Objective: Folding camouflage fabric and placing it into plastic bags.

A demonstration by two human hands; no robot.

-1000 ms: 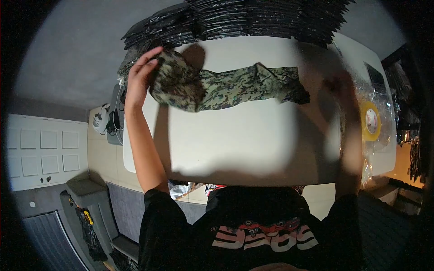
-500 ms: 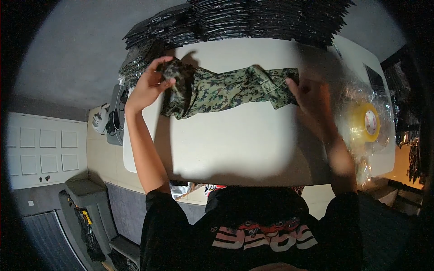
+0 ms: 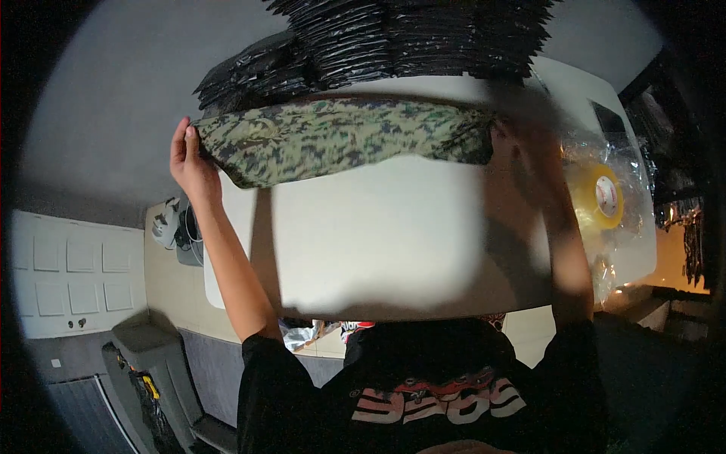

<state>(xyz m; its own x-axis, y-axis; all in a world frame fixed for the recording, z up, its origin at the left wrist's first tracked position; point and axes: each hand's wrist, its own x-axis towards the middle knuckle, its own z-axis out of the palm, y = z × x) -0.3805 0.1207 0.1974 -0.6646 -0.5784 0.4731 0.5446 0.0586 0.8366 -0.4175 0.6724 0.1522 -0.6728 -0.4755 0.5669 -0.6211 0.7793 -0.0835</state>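
Observation:
A piece of green camouflage cloth (image 3: 333, 136), perhaps a garment, is stretched sideways above the white table (image 3: 378, 227). At its left end, my left hand (image 3: 191, 159) is closed, pinching the edge between thumb and fingers. My right hand (image 3: 518, 140) is at the other end, where the cloth is bunched and dark. Deep shadow covers that hand, but its fingers appear closed on the cloth. The cloth's lower edge hangs unevenly, lowest near the left.
Stacks of black plastic bags (image 3: 423, 38) line the table's far edge. On the right lies a roll of yellowish clear tape (image 3: 605, 195) among crumpled clear plastic (image 3: 639, 163). A dark flat object (image 3: 607, 117) lies behind it. A grey sofa (image 3: 155, 352) stands at lower left.
The cloth has gone from partly folded to drawn out long and taut. My left hand has moved left and slightly down with its end; my right hand stays near the right end.

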